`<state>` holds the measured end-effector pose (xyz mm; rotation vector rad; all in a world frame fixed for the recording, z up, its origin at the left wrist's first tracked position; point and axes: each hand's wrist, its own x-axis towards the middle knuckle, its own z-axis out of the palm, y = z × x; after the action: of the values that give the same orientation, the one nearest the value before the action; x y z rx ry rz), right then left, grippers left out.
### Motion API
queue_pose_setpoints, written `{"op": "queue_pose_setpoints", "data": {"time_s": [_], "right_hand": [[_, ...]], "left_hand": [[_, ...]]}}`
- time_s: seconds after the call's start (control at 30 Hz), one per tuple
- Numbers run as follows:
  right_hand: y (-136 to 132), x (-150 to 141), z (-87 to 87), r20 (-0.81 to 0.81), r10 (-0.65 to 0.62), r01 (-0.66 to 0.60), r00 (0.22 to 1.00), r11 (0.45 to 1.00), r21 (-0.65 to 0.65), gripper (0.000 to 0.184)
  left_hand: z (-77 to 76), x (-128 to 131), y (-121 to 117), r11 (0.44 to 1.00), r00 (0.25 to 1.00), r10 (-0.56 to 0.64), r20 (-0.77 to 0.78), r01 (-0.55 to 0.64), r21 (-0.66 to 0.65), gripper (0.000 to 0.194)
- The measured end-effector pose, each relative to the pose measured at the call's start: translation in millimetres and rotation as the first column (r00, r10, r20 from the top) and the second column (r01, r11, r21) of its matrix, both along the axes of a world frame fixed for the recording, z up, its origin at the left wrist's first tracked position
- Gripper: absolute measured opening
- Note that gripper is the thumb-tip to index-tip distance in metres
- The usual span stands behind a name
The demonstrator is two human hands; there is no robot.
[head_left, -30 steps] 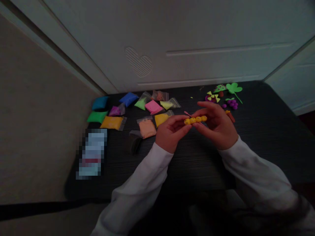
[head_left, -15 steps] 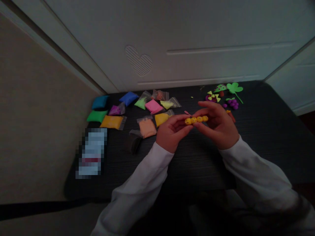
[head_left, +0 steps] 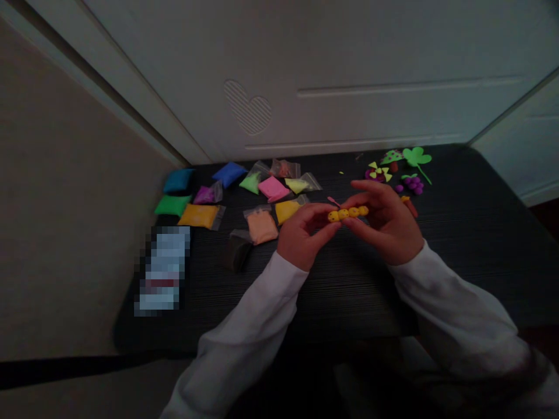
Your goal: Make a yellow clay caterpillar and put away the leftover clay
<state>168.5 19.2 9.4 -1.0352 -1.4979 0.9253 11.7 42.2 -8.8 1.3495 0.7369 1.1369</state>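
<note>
Between my two hands is a yellow clay caterpillar [head_left: 348, 213], a row of several small balls with dark specks. My left hand [head_left: 302, 235] pinches its left end between thumb and fingers. My right hand [head_left: 388, 224] grips it near the middle with thumb and a finger, the index finger raised above. Just behind the caterpillar, a small pink tool [head_left: 333, 201] shows its tip; the rest is hidden, and I cannot tell whether a hand touches it. A yellow clay packet [head_left: 286, 210] lies right behind my left hand.
Clay packets, among them an orange one [head_left: 198, 216], a peach one [head_left: 262, 226] and a pink one [head_left: 273, 188], cover the table's left and middle. At the back right lie a green clay clover [head_left: 416, 156] and purple clay grapes [head_left: 413, 185]. A blurred-out bright rectangle [head_left: 163, 270] is at left.
The caterpillar has shifted very slightly to the left in the hands. Both hands keep nearly the same place and grip.
</note>
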Motion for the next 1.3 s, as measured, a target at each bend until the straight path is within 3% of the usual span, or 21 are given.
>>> {"op": "queue_pose_setpoints", "data": {"time_s": [0.27, 0.53, 0.83, 1.3], "right_hand": [[-0.7, -0.5, 2.5, -0.052, -0.006, 0.006, 0.999, 1.000, 0.003, 0.051], [-0.5, -1.7, 2.2, -0.061, -0.022, 0.023, 0.998, 1.000, 0.008, 0.050], [-1.3, -0.3, 1.2, -0.002, -0.022, 0.022, 1.000, 1.000, 0.013, 0.054], [-2.7, -2.2, 3.7, 0.050, -0.069, 0.067, 0.996, 0.997, 0.032, 0.055]], "left_hand": [[4.5, 1.7, -0.4, 0.994, 0.993, 0.032, 0.114, -0.020, -0.105, 0.023], [3.7, 3.9, -0.9, 0.992, 0.981, -0.001, 0.194, 0.026, -0.127, 0.026], [4.7, 2.1, 0.6, 0.990, 0.995, 0.004, 0.102, 0.010, -0.144, 0.021], [3.5, -1.9, 1.7, 0.999, 0.999, 0.009, -0.050, -0.011, -0.040, 0.024]]}}
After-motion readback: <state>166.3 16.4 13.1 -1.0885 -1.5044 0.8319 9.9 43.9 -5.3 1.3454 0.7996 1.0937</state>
